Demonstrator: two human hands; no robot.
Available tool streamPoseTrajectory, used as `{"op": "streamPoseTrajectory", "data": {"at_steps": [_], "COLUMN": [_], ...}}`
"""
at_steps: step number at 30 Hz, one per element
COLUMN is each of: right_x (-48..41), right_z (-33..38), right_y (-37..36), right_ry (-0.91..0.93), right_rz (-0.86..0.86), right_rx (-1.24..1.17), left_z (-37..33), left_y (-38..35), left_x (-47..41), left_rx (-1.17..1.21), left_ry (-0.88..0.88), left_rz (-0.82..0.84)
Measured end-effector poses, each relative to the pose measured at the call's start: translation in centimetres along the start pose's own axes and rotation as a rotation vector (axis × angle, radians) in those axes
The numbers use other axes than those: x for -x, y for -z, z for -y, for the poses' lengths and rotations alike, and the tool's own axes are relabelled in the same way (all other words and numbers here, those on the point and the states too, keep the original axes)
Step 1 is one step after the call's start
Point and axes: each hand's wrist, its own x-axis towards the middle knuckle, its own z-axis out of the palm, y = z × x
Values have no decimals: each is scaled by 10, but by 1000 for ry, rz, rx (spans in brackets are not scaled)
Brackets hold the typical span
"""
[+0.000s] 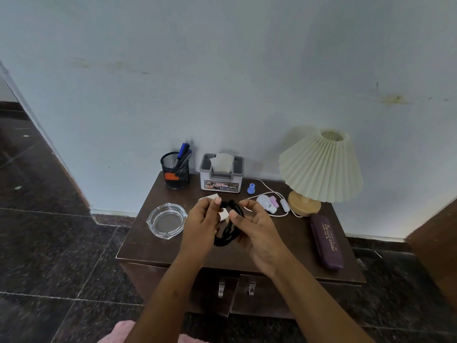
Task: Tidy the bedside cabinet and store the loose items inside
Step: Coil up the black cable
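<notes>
- The black cable is in the air just above the tabletop, between both hands. It is wound into a small bunch of loops.
- The left hand pinches the top of the bunch with its fingers. The right hand has its fingers curled round the side of the loops.
- A small white plug peeks out between the hands. It may be the end of the cable, but I cannot tell for sure.
- The job now looks like tying the loops so they stay together.
- To do it well, one hand squeezes the loops flat. The other hand wraps the loose end round the middle and tucks it in snug.
- Do not pull too hard. A cable can get hurt where it meets its plug.
- Mind the white lamp cord and the little bulb close behind the right hand, so they do not get caught.
- Next, the bunch can go inside the cabinet, behind the doors with the two handles. One hand must let go to open a door.
</notes>
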Motion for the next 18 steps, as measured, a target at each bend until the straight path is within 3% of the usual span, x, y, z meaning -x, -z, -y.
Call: {"op": "streamPoseTrajectory", "data": {"at_steps": [4, 9, 12, 14, 16, 18], "right_x": [4, 6, 6, 6, 5, 2], "right_z": [-2, 0, 1, 1, -2, -5], "right_y": [-4, -4, -1, 2, 2, 2], "right_ry": [8, 20, 63, 145, 255, 309], "right_rz": [36, 127, 185, 179, 80, -31], "right_rx": [-90, -149, -12, 270, 536, 614], "left_z": [7, 9, 9, 9, 9, 7], "left_y": [-6, -7, -4, -3, -3, -5], "left_x": [7, 13, 8, 4, 3, 5], "left_rx": [-278, -375, -307, -272, -214, -89], "left_ry": [-170, -340, -229, -104, 26, 137], "left_rz": [-67, -64, -86, -115, -103, -22]}}
